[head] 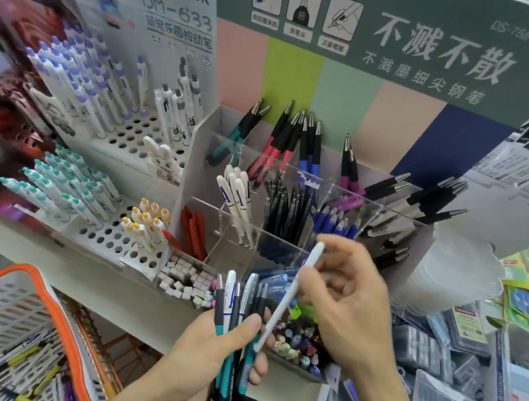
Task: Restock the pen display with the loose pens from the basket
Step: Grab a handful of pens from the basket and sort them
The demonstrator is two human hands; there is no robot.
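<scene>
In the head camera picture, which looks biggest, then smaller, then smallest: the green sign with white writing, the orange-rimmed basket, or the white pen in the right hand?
1. Green sign: fills the most picture.
2. Orange-rimmed basket: smaller, though it is cut off by the edge and nearer the camera, so its rank is unsure.
3. White pen: clearly smallest, pinched by the right hand.

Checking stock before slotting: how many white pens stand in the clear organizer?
3 white pens, side by side in the clear organizer's left middle compartment; more may hide behind.
</scene>
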